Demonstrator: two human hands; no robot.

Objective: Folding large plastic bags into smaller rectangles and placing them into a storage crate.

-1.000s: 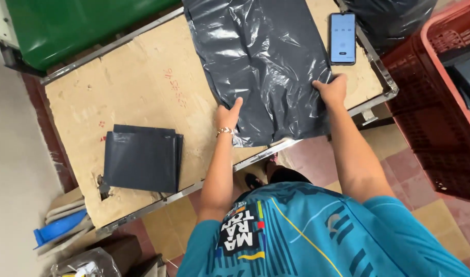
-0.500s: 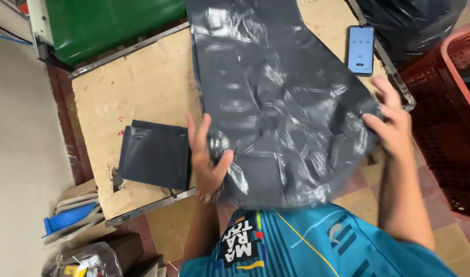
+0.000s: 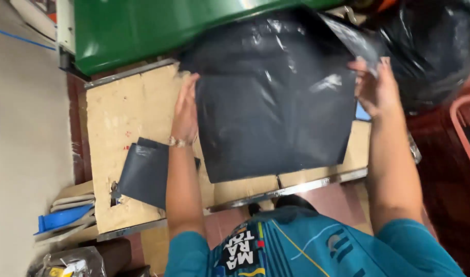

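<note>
A large dark grey plastic bag [image 3: 273, 107] lies folded over on the cardboard-topped table [image 3: 132, 107]. My left hand [image 3: 186, 105] presses flat on the bag's left edge, a bracelet at the wrist. Gripping the bag's upper right edge, my right hand [image 3: 373, 84] holds a flap slightly off the table. A smaller folded dark bag [image 3: 142, 172] rests on the table at the lower left, partly under my left forearm.
A green bin [image 3: 158, 25] stands behind the table. Black plastic bags [image 3: 430, 46] are piled at the upper right beside a red crate [image 3: 466, 138]. Blue and white sheets [image 3: 63, 215] lean at the lower left on the floor.
The bag's near part has been folded up and away from me, and both hands have moved forward with it. The phone seen earlier at the right is now covered.
</note>
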